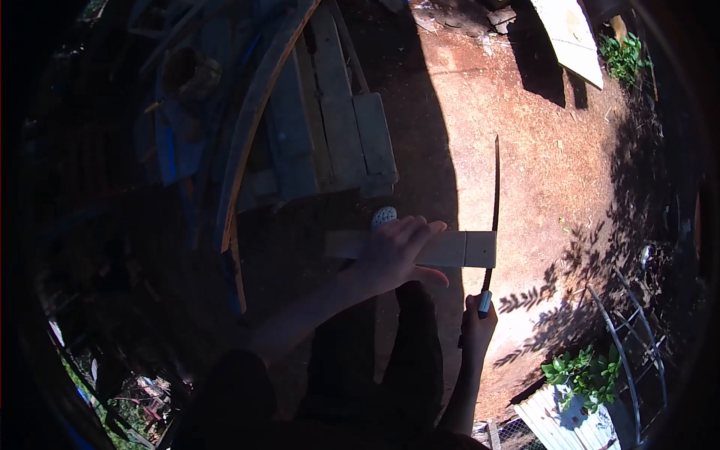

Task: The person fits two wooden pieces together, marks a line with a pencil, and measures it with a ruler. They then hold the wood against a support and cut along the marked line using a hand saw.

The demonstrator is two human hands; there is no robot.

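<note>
A short wooden board (448,249) lies crosswise in front of me, with a thin dark line across it near its right end. My left hand (397,251) is laid over the board, fingers toward its far edge and thumb spread along the near edge. In my right hand (478,322) is a handsaw (496,187), its handle inside closed fingers. The long, thin dark blade points away from me and passes right at the board's right end. A pale, dotted rounded object (384,216) shows just beyond my left hand, partly hidden by it.
Planks (341,127) are stacked in shade at the upper left, with a long curved-looking strip of wood (255,112) alongside. A pale panel (568,37) lies at the upper right. Corrugated sheet (559,420), a leafy plant (585,375) and bent metal rods (622,352) are at the lower right.
</note>
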